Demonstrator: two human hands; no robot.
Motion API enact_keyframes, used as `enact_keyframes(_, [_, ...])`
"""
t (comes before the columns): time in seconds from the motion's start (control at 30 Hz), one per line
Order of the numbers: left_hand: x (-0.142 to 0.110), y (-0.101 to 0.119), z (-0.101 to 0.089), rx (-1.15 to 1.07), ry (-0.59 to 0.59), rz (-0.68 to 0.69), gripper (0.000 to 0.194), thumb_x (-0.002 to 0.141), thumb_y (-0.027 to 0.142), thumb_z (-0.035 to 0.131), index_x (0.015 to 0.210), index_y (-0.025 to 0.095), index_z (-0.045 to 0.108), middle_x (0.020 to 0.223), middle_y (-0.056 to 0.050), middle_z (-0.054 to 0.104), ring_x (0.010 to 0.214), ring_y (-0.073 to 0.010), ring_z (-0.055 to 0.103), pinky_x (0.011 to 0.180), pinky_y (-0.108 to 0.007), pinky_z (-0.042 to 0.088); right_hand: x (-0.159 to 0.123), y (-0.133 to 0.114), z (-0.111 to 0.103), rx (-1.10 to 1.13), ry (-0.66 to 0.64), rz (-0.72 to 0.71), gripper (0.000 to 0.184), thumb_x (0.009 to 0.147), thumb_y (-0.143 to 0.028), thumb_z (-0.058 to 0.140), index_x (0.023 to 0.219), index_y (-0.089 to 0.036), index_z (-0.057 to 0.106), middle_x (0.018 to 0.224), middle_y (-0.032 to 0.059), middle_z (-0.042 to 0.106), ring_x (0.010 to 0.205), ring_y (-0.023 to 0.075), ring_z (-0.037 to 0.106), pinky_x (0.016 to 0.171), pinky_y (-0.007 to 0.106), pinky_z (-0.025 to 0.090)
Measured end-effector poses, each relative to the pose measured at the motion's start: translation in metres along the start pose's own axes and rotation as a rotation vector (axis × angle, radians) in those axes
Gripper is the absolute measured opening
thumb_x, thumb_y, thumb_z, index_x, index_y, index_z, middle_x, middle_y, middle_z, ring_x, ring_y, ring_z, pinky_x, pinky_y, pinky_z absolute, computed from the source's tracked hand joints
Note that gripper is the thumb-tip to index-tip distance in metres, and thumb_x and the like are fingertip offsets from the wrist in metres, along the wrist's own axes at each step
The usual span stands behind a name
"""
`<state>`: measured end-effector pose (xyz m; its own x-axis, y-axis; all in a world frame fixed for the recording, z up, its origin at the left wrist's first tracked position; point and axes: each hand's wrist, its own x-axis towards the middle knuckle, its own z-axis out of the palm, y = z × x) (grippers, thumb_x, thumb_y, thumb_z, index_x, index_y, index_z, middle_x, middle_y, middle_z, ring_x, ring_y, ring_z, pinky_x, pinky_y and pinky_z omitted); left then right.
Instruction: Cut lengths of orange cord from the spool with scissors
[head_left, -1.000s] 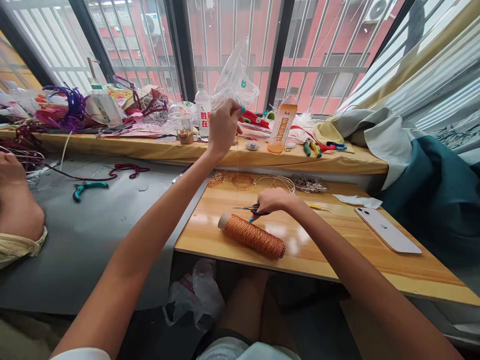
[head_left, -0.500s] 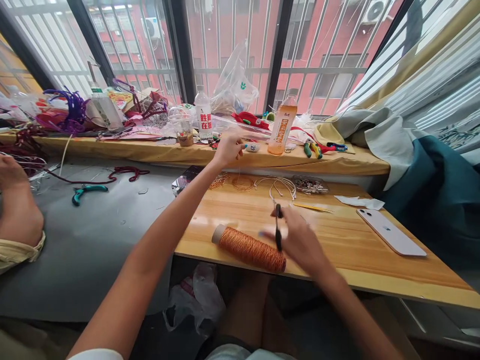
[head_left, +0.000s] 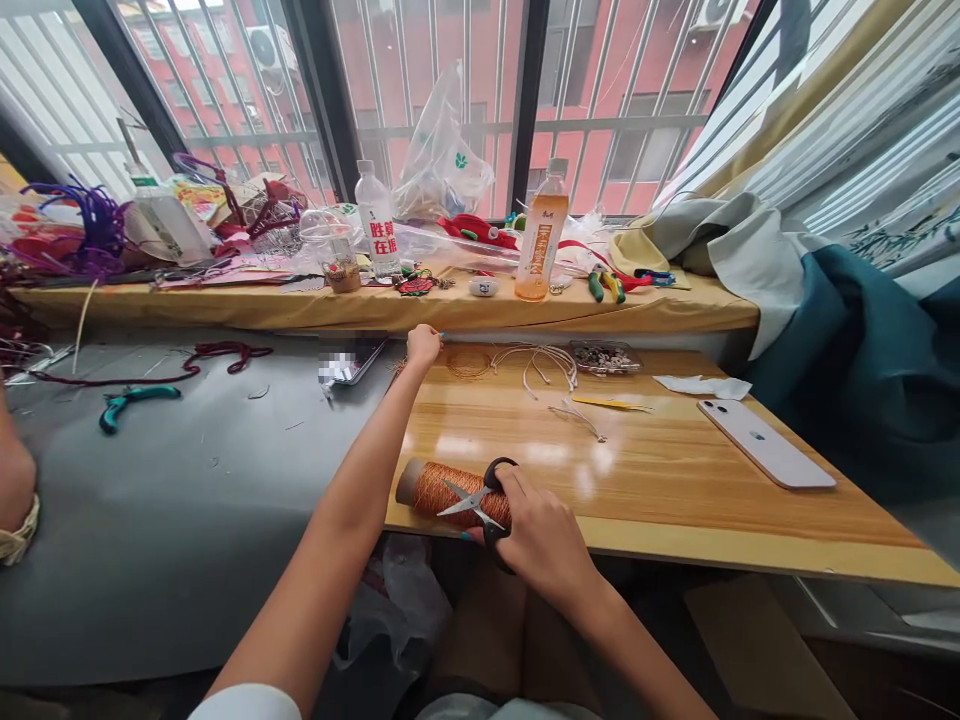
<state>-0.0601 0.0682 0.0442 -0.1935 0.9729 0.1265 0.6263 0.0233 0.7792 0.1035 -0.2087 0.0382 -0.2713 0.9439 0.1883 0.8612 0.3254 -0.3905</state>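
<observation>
In my right hand [head_left: 544,535] is a pair of scissors [head_left: 472,500] with black handles, its blades spread apart. The scissors lie across a spool of orange thread [head_left: 431,488] on its side near the front edge of the wooden table [head_left: 660,470]. My left hand [head_left: 424,343] is stretched forward to the table's back left, fingers closed; what is between them, if anything, cannot be made out. Just right of it is a coil of orange thread [head_left: 469,365], with white cords [head_left: 536,365] beyond. A short knotted cord [head_left: 581,418] is on the table.
Yellow tweezers [head_left: 611,404], a bead tray [head_left: 606,357], a tissue [head_left: 703,386] and a white phone [head_left: 765,445] are on the table. Teal pliers [head_left: 135,402] lie on the grey surface at left. The cluttered sill holds a tea bottle [head_left: 541,235] and a water bottle [head_left: 379,225].
My left hand has come down from the sill to the table's back edge. My right hand has moved left and down, bringing the scissors over the spool. The view has shifted right.
</observation>
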Motion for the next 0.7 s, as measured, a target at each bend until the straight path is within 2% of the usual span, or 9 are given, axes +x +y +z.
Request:
enact_keyframes(0.1, [-0.003,-0.007,-0.001,0.073,-0.054,0.146,0.013,0.07,0.017,0.056,0.079,0.012,0.064,0.084,-0.009,0.066,0.086,-0.0196,0.059,0.078,-0.028,0.043,-0.001,0.0,0.003,0.002,0.021,0.004,0.037,0.071,-0.034,0.054,0.103,-0.016,0.047,0.099,0.0072,0.056,0.086,0.022,0.054,0.069,0.031,0.04])
enact_keyframes(0.23, [-0.004,-0.005,-0.012,0.132,-0.069,0.314,0.024,0.071,0.018,0.055,0.094,0.017,0.062,0.101,-0.005,0.062,0.099,-0.017,0.052,0.087,-0.025,0.037,-0.001,0.0,0.005,-0.007,0.033,0.01,0.04,0.07,-0.036,0.055,0.104,-0.016,0.047,0.102,0.0079,0.056,0.087,0.0223,0.054,0.071,0.031,0.041])
enact_keyframes(0.3, [-0.004,-0.002,-0.022,0.16,-0.039,0.355,0.025,0.073,0.02,0.052,0.096,0.016,0.06,0.104,-0.007,0.06,0.099,-0.0172,0.051,0.087,-0.026,0.036,-0.001,0.0,0.006,-0.028,0.036,0.007,0.042,0.07,-0.034,0.054,0.106,-0.015,0.046,0.105,0.0089,0.055,0.089,0.0229,0.053,0.073,0.032,0.042])
enact_keyframes(0.37, [-0.011,0.0,-0.033,0.224,-0.066,0.362,0.023,0.076,0.023,0.047,0.091,0.014,0.061,0.094,-0.008,0.063,0.088,-0.0178,0.056,0.081,-0.027,0.039,-0.001,0.001,0.007,-0.062,0.037,-0.007,0.045,0.068,-0.03,0.054,0.109,-0.013,0.045,0.11,0.0104,0.053,0.093,0.024,0.052,0.076,0.033,0.041])
enact_keyframes(0.43, [-0.028,0.0,-0.045,0.316,-0.217,0.351,0.027,0.078,0.029,0.041,0.082,0.013,0.062,0.078,-0.007,0.065,0.073,-0.017,0.059,0.071,-0.025,0.042,-0.001,0.002,0.008,-0.087,0.035,-0.023,0.046,0.066,-0.024,0.054,0.11,-0.013,0.045,0.113,0.0112,0.052,0.095,0.0243,0.051,0.077,0.033,0.04])
enact_keyframes(0.5, [-0.058,-0.002,-0.058,0.355,-0.455,0.365,0.032,0.08,0.035,0.038,0.079,0.014,0.063,0.076,-0.006,0.065,0.071,-0.0165,0.059,0.068,-0.024,0.042,-0.001,0.005,0.009,-0.083,0.038,-0.021,0.045,0.065,-0.021,0.054,0.109,-0.014,0.045,0.111,0.0107,0.053,0.093,0.0234,0.052,0.075,0.032,0.041])
enact_keyframes(0.6, [-0.112,-0.009,-0.077,0.203,-0.795,0.526,0.032,0.08,0.038,0.039,0.092,0.018,0.06,0.099,-0.003,0.062,0.093,-0.0156,0.054,0.08,-0.021,0.038,0.002,0.011,0.007,-0.049,0.073,0.019,0.042,0.066,-0.025,0.054,0.107,-0.016,0.045,0.106,0.0096,0.054,0.089,0.0223,0.053,0.068,0.03,0.041])
enact_keyframes(0.67, [-0.142,-0.016,-0.085,0.099,-0.905,0.541,0.035,0.083,0.037,0.033,0.104,0.019,0.054,0.108,-0.003,0.058,0.099,-0.0144,0.051,0.085,-0.022,0.036,0.004,0.015,0.004,-0.026,0.087,0.04,0.042,0.067,-0.031,0.055,0.105,-0.017,0.045,0.103,0.0085,0.055,0.087,0.0223,0.054,0.064,0.029,0.041])
enact_keyframes(0.7, [-0.154,-0.019,-0.088,0.088,-0.928,0.531,0.035,0.083,0.038,0.034,0.108,0.02,0.052,0.112,-0.003,0.055,0.102,-0.0148,0.049,0.086,-0.023,0.036,0.005,0.017,0.003,-0.015,0.08,0.035,0.042,0.066,-0.033,0.056,0.104,-0.017,0.045,0.102,0.0077,0.055,0.086,0.0219,0.054,0.062,0.028,0.04])
